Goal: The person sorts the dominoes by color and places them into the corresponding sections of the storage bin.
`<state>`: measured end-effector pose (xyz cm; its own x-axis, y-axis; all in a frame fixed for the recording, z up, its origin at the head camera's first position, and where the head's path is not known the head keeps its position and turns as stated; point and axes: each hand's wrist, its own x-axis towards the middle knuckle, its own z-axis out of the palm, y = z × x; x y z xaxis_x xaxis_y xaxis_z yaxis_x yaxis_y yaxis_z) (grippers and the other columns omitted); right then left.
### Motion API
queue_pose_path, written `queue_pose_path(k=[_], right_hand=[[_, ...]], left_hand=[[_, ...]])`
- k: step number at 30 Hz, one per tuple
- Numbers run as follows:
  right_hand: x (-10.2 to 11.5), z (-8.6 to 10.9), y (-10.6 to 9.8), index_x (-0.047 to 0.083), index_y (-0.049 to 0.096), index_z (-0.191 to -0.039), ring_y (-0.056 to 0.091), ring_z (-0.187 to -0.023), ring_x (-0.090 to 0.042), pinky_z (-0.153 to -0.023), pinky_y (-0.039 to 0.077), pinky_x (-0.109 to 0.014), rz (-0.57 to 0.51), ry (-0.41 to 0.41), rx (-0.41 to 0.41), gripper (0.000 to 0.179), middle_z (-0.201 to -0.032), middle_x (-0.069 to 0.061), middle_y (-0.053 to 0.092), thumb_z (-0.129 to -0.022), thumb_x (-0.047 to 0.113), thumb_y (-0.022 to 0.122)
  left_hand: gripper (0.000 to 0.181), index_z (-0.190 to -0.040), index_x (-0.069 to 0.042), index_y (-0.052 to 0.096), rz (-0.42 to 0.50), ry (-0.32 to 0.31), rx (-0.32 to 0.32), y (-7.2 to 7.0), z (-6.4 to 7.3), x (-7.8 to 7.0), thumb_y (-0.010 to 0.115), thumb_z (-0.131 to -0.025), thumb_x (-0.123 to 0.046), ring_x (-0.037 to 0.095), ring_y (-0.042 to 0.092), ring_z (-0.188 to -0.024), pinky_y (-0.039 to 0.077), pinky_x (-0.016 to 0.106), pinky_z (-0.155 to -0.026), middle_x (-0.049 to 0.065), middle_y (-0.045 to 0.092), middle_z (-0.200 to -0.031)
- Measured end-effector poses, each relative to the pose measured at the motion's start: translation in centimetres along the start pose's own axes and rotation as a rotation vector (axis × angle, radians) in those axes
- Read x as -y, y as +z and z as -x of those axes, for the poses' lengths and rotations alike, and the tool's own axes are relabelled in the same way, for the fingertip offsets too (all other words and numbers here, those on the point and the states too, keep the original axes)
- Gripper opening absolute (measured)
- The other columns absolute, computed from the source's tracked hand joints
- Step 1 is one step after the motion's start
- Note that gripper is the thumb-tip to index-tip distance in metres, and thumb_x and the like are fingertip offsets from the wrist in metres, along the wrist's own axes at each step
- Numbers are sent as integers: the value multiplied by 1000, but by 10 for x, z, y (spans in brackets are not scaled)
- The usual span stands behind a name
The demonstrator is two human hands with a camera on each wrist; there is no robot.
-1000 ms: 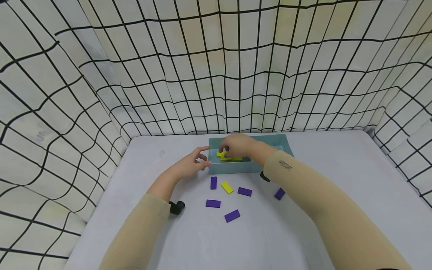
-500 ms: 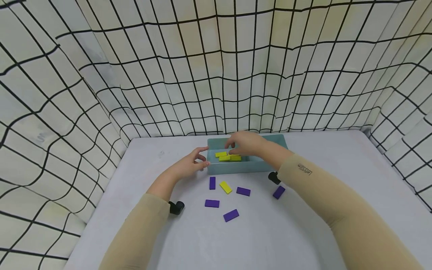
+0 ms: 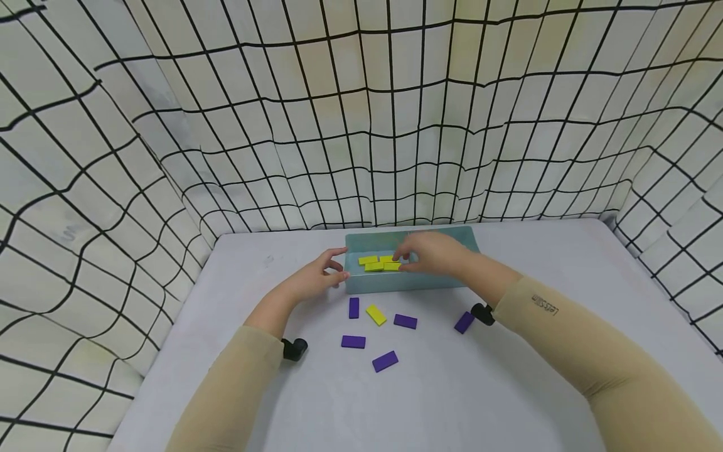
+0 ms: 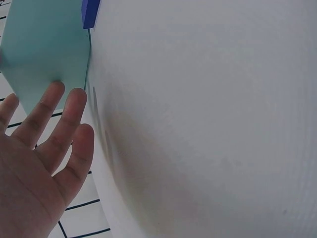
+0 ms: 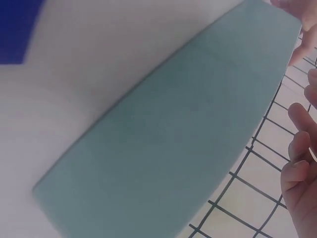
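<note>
A teal rectangular box (image 3: pixel 412 282) stands at the back of the white table. Inside its left part lie several yellow blocks (image 3: pixel 374 267) side by side. My left hand (image 3: pixel 310 278) is at the box's left end, fingers spread and relaxed, with the fingertips at the wall; the left wrist view shows the palm side of this hand (image 4: pixel 44 153). Over the box, my right hand (image 3: pixel 432 252) has loosely bent fingers at the right end of the yellow blocks. No block shows within the right fingers (image 5: pixel 299 146) in the right wrist view, though their far side is hidden.
In front of the box lie a yellow block (image 3: pixel 376 315) and several purple blocks (image 3: pixel 353 341), one of them (image 3: pixel 464 322) close to the right wrist camera (image 3: pixel 482 314). A black net (image 3: pixel 395 132) over pale walls rises behind the table and at both sides.
My right hand has shifted right within the box, away from its left part, uncovering the yellow blocks there. The left hand stays at the box's left end. The loose blocks on the table keep their places.
</note>
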<state>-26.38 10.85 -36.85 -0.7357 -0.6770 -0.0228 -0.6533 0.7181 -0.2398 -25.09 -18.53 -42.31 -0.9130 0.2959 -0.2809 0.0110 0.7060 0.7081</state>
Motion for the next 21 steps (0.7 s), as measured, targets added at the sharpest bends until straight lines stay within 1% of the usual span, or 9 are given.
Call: queue_pose_path(k=[5,10,15,21], right_hand=[[2,17,2,20,74,-114,64,-93,-18,-80,52,-34,-4,-26,-24,23,-102,3,67,-91,26,73],[2,29,10,22,74,-114,65,-98,-17,-80,53,-34,-12,-6,-11,23,-104,7,67,-91,28,73],[3,35,16,22,75,-112,65,-97,-19,-81,53,-33,-36,-8,-18,23,-103,8,67,-90,28,75],[6,38,18,19,75,-112,66,-97,-18,-81,53,-32,-50,-39,-41,24,-103,7,68,-90,27,75]], left_hand=[[68,-155,-42,21,-1,-2,0,0,0,0,59,-98,-43,21,62,-110,39,54,-105,5,51,-139],[68,-155,-42,21,1,5,2,1,-1,2,59,-98,-44,21,62,-110,39,55,-104,5,51,-139],[68,-155,-41,21,4,10,7,1,-1,2,59,-99,-43,20,62,-110,40,54,-104,6,51,-140],[69,-155,-42,21,5,-4,6,0,0,-1,59,-98,-43,21,62,-110,40,54,-104,5,51,-139]])
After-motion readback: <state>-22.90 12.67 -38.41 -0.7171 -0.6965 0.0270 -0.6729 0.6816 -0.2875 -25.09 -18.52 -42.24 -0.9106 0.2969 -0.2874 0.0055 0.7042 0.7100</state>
